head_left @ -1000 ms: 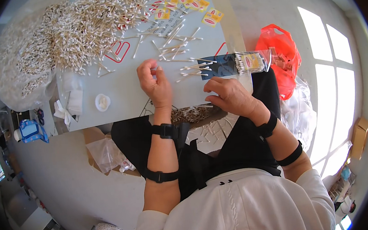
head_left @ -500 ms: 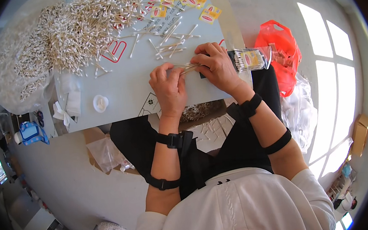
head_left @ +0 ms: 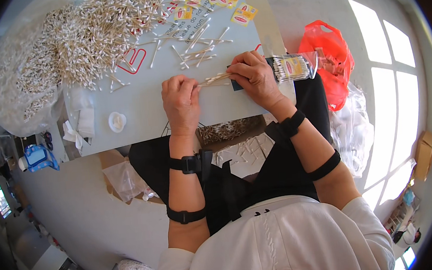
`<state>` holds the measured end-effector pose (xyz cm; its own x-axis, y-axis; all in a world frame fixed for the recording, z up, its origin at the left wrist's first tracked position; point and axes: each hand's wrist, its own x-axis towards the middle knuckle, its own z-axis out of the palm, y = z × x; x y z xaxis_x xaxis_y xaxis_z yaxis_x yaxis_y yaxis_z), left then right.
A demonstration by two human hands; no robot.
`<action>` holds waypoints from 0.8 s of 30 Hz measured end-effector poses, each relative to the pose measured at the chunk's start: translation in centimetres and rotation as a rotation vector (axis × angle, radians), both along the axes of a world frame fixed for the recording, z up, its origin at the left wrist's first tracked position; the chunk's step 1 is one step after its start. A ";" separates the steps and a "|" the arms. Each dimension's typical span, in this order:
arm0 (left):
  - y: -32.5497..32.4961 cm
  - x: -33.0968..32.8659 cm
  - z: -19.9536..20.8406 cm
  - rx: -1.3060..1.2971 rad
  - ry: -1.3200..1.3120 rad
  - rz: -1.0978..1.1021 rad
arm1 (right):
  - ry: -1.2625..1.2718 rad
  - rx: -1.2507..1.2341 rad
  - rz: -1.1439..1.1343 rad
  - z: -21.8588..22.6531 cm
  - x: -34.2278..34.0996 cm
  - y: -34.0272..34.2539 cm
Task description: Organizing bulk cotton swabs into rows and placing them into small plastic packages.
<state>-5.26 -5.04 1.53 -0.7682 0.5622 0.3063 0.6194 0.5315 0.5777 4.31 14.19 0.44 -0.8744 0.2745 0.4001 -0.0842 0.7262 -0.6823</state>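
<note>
My right hand (head_left: 252, 79) is closed round a small bundle of cotton swabs (head_left: 216, 77), whose tips stick out to the left. A single cotton swab (head_left: 214, 85) runs from the fingertips of my left hand (head_left: 180, 99), which pinches its near end. Right beside my right hand lies a clear packet of cotton swabs (head_left: 292, 69) with a yellow label, over the table's edge. Loose cotton swabs (head_left: 199, 47) are scattered on the table just beyond my hands. A large heap of cotton swabs (head_left: 96, 35) spills from a clear plastic bag (head_left: 8, 108) at the far left.
Yellow label cards (head_left: 243, 14) lie at the table's far right. A small white dish (head_left: 117, 122) and folded white tissue (head_left: 86, 120) are on the left. Below the table edge stands a box of swabs (head_left: 231, 131). A red bag (head_left: 329, 60) hangs at the right.
My left hand has moved left, away from my right hand, drawing one cotton swab apart from the bundle. My right hand has stayed almost in place.
</note>
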 end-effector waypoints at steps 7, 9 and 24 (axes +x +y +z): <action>-0.3 0.5 -0.2 -0.006 0.117 -0.063 | 0.017 -0.005 -0.022 -0.3 0.0 -0.1; -1.2 0.1 -0.1 -0.012 0.138 -0.056 | 0.037 -0.024 -0.022 -0.4 0.1 0.1; 4.4 0.9 -0.7 0.314 -0.046 0.077 | 0.126 -0.503 -0.215 0.7 0.6 -0.7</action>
